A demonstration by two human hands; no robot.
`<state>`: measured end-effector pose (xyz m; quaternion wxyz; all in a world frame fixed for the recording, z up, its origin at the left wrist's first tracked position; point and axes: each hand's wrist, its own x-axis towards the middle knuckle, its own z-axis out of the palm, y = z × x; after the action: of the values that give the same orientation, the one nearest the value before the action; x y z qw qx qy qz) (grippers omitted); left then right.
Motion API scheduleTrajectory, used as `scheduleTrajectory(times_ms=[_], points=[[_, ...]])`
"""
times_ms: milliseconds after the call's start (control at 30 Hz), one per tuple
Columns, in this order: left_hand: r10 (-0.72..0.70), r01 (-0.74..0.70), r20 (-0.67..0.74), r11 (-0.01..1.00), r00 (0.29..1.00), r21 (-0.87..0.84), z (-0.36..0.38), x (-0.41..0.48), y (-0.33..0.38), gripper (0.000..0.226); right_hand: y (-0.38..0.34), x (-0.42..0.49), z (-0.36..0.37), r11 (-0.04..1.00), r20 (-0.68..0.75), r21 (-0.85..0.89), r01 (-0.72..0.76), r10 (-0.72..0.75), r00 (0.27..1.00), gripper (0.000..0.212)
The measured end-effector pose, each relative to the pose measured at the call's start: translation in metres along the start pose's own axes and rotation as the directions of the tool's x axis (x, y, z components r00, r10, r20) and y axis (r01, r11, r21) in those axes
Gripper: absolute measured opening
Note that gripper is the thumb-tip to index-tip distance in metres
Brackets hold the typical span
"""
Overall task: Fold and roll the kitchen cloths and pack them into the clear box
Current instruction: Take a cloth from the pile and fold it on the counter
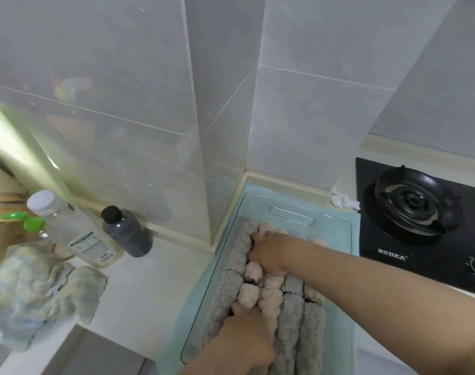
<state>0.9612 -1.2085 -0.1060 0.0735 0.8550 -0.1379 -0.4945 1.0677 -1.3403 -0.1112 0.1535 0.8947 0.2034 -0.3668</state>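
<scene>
soft, even indoor light; pale glare at the left edge, wide-angle bending of the walls, slight overall blur.

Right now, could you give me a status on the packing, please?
Left hand, right hand on rolled cloths in clear box. Crumpled cloth loose on counter. Nothing blocking.

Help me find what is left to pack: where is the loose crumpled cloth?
In the head view the crumpled cloth lies on the counter at the left, just in front of the white-capped bottle, well left of the clear box.
</scene>
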Motion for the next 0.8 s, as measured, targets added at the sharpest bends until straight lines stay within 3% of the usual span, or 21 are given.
scheduleTrajectory(times_ms=[567, 800], points=[[-0.044, 0.046, 0.028, 0.996, 0.999, -0.079, -0.002, 0.01, 0.001, 0.059, 0.002, 0.011, 0.023, 1.0, -0.08, -0.002, 0.01, -0.01, 0.997, 0.062], [-0.045, 0.047, 0.03, 0.996, 0.999, -0.072, -0.001, 0.009, 0.002, 0.06, 0.002, 0.01, 0.015, 0.999, -0.21, 0.014, 0.035, -0.031, 0.977, 0.038]])
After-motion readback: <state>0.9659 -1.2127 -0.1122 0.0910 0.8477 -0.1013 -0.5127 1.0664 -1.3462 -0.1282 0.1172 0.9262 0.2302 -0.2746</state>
